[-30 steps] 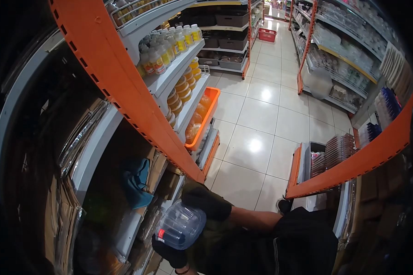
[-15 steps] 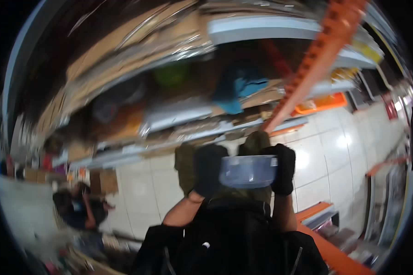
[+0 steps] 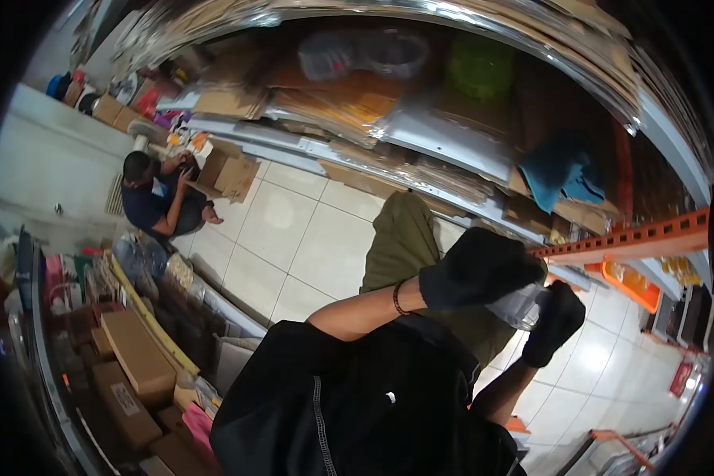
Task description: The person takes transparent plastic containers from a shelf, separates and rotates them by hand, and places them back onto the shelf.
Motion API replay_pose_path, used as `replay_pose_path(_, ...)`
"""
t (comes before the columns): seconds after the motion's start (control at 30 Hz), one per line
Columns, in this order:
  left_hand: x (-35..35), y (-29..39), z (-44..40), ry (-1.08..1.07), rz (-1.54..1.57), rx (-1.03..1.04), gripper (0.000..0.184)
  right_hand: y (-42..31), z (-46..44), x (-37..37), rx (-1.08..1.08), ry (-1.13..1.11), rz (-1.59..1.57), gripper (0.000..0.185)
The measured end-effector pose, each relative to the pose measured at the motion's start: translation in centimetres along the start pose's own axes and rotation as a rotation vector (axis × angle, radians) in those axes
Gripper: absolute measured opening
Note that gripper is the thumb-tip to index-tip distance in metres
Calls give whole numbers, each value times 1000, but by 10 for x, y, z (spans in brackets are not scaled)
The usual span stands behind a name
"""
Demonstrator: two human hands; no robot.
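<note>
A clear plastic container [image 3: 519, 308] is held in front of my body, tilted and partly covered by my black-gloved hands. My left hand [image 3: 480, 271] is closed at its upper left side, hiding much of it; the exact finger placement cannot be made out. On the other side, the fingers of my right hand [image 3: 558, 321] are curled round its edge. Whatever may be inside the container is not visible.
A shelf [image 3: 452, 151] with flat cardboard, plastic-wrapped packs and a blue cloth [image 3: 559, 176] runs ahead. An orange perforated post [image 3: 635, 238] stands at right. Far left, a person [image 3: 159, 194] sits near an open carton [image 3: 226, 170]; brown boxes [image 3: 137, 357] fill the lower-left shelf.
My view has swung to the left, bringing the seated person and lower-left boxes into clearer view. The container has turned from level to tilted, and my left hand now covers more of it.
</note>
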State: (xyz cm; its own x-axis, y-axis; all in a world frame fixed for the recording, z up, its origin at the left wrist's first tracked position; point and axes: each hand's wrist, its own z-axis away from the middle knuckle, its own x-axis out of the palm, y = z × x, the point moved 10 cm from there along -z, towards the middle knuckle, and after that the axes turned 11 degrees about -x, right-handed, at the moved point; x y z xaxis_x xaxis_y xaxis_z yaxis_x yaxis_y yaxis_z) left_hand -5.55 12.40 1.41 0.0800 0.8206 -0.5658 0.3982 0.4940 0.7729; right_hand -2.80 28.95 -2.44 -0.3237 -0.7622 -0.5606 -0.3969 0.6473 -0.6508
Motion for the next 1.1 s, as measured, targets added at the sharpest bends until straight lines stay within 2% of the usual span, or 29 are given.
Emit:
replay_pose_path(0.03, 7, -11, 3, 27, 39, -21, 15, -15, -5, 14, -172, -141, 37, 28)
replay_pose_path(0.13, 6, 1, 15, 98, 33, 120, 16, -38, -14, 18, -205, -125, 62, 24)
replay_pose_path(0.17, 9, 1, 14, 54, -27, 102, 13, -26, -9, 15, -139, -95, -35, 28)
replay_pose_path(0.27, -18, -4, 20, 314, 2, 128, 11, -18, 2, -15, -85, 440, -296, 31)
replay_pose_path(0.3, -23, -1, 23, 392, -4, 189, 8, -23, -3, -14, -107, 291, 11, 32)
replay_pose_path(0.4, 2, 13, 14, 161, 15, 277, 8, -21, -4, 13, -106, -118, 178, 33)
replay_pose_path(0.43, 1, 15, 15, 171, 19, 270, 8, -35, -6, 13, -191, -76, 189, 32)
replay_pose_path(0.53, -6, 19, 15, 208, 27, 274, 10, -27, -5, 4, -52, 65, -96, 26)
replay_pose_path(0.57, -11, -7, 16, 297, 338, 121, 13, -25, -4, -4, -81, 103, -67, 19)
replay_pose_path(0.6, -2, -45, 23, 376, 641, -32, 16, -26, -1, -9, -167, 63, 40, 21)
replay_pose_path(0.63, 8, -67, 17, 272, 876, -191, 21, -3, 8, -5, -35, -10, 105, 23)
replay_pose_path(0.7, 33, -108, 17, 182, 1404, -562, 31, 24, 29, 4, 141, -22, -158, 32)
replay_pose_path(0.73, 56, -118, 13, 16, 1692, -648, 32, 8, 20, 10, 144, 34, -311, 40)
replay_pose_path(0.77, 69, -120, 15, -42, 1775, -686, 33, -7, 10, 15, 145, 89, -464, 50)
replay_pose_path(0.8, 71, -108, 16, -96, 1853, -729, 33, -23, 2, 17, 54, 111, -481, 63)
replay_pose_path(0.83, 75, -99, 20, -145, 1930, -780, 33, -24, 1, 17, 56, 142, -486, 70)
replay_pose_path(0.87, 65, -113, 26, -18, 1536, -730, 32, -24, 1, 16, 58, 175, -492, 78)
replay_pose_path(0.9, 51, -120, 33, 90, 1145, -653, 32, -11, 4, 23, 153, 133, -520, 78)
replay_pose_path(0.97, 47, -117, 31, 22, 720, -542, 39, 18, 15, 36, 337, 48, -573, 78)
replay_pose_path(1.03, 53, -110, 28, -299, 636, -512, 70, 20, 13, 37, 270, -1, -493, 79)
replay_pose_path(1.1, 44, -85, 23, -292, 426, -340, 76, 17, 7, 41, 224, -88, -436, 81)
